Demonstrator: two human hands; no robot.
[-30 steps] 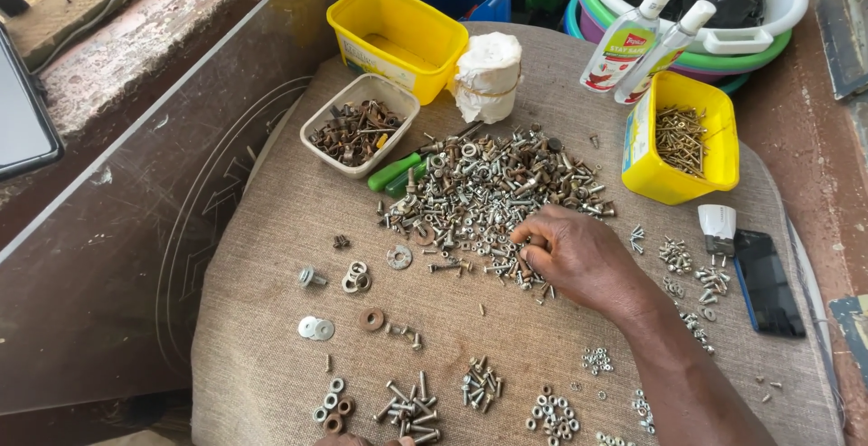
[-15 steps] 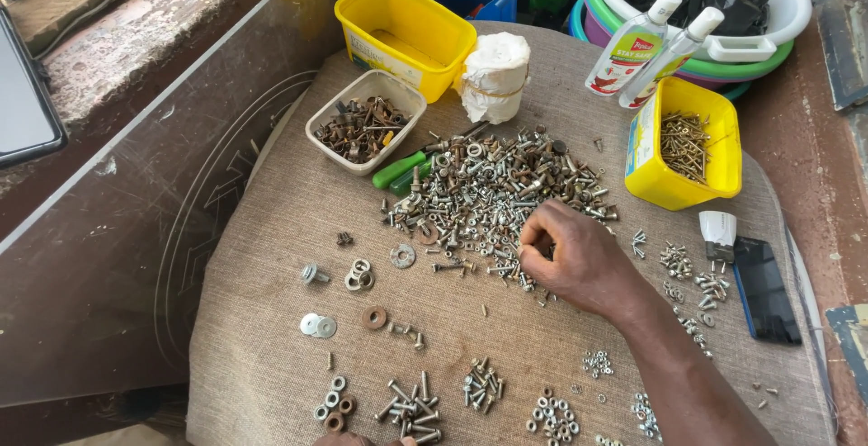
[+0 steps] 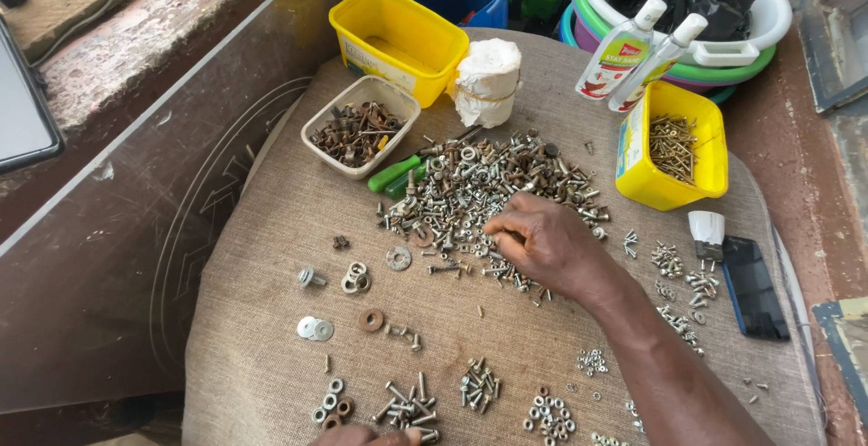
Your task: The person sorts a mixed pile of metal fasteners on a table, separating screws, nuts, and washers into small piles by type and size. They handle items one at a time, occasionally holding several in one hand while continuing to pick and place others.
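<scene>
- My right hand [image 3: 542, 242] rests palm down on the burlap-covered table [image 3: 253, 319], fingers curled in and pinching at the near edge of the big pile of mixed screws, nuts and bolts [image 3: 488, 184].
- The fingertips are bunched together over small pieces at the pile's lower rim; whether a piece is actually gripped between them I cannot tell, as the fingers hide it.
- The pile spreads up and to the left of that hand, touching it at the fingertips; loose screws also lie just under the knuckles and wrist.
- My left hand [image 3: 366, 436] barely shows at the bottom edge, only a sliver of fingers beside a small sorted heap of bolts [image 3: 407, 407]; I cannot tell how open it is or whether it holds anything.
- Sorted groups sit nearer to me: washers [image 3: 316, 327], a cluster of nuts [image 3: 550, 412] and small screws [image 3: 477, 383].
- Beyond the pile stand a beige tub of rusty hardware [image 3: 362, 127], an empty yellow tub [image 3: 398, 39] and a white wrapped roll [image 3: 488, 80].
- To the right of the pile, well apart from the hand, a yellow container of nails [image 3: 674, 152] stands by two small bottles [image 3: 642, 52].
- A green-handled tool [image 3: 395, 175] lies at the pile's left edge.
</scene>
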